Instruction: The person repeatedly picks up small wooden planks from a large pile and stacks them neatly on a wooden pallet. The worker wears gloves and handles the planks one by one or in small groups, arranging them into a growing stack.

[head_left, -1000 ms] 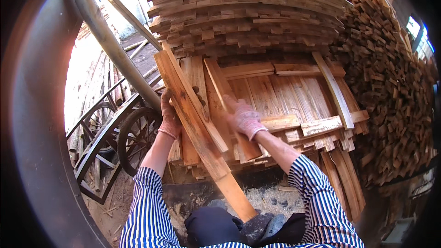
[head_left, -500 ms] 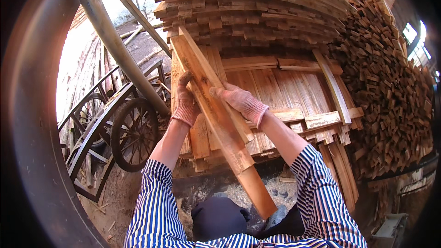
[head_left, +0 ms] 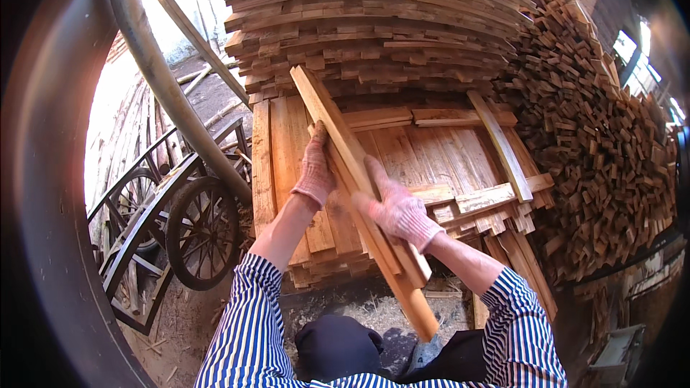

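In front of me, a bundle of long wooden boards slants from the upper left down toward my lap. Their lower ends are staggered, one reaching farther down than the others. My left hand, in a pale pink knit glove, is closed round the bundle's left edge, its thumb up along the wood. My right hand, gloved likewise and blurred, grips the right side lower down. Under the bundle lies a low stack of flat boards, with a few loose strips across it.
A tall stack of layered boards rises behind. Many short wood pieces are heaped at right. At left stand a spoked-wheel cart and a curved metal pipe, with logs beyond. Wood chips litter the ground.
The boards have turned and shifted relative to each other, their lower ends now spread apart. My right hand has moved down along them. The view has shifted slightly.
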A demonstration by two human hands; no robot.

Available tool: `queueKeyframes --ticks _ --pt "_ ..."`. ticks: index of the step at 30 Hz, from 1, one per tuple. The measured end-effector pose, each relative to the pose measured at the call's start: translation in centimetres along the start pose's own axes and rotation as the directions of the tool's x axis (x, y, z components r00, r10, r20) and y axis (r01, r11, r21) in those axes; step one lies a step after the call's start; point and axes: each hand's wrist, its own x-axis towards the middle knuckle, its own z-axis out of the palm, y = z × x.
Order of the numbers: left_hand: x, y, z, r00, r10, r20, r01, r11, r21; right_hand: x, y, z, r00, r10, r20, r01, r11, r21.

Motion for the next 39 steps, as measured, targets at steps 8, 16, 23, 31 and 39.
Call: queueKeyframes --ticks 8,16,23,31,39 --pt "-0.3 -1.0 1.8 0.983 -0.052 -0.175 0.094 0.966 0.241 3.8 1.6 -0.7 0.989 0.135 -0.054 -0.098 0.892 0.441" --pt "2.3 5.2 -7.9 0.993 -0.085 0.078 0.087 0.996 -0.018 9.9 2.4 1.8 0.977 0.212 -0.002 -0.201 0.927 -0.315" --pt "5.5 4.0 -8.3 0.991 -0.129 0.039 0.131 0.991 -0.036 13.6 6.0 5.1 0.997 -0.068 0.029 0.074 0.96 -0.269" --pt "7.5 2.3 -0.4 0.987 0.157 0.018 -0.153 0.917 0.369 6.6 3.2 0.7 0.999 -0.05 0.0 0.05 0.998 -0.039" --pt "7.8 12.3 -17.8 0.949 0.25 -0.19 0.13 0.24 0.962 20.4 11.8 0.3 0.999 0.045 -0.016 -0.047 0.979 -0.2"
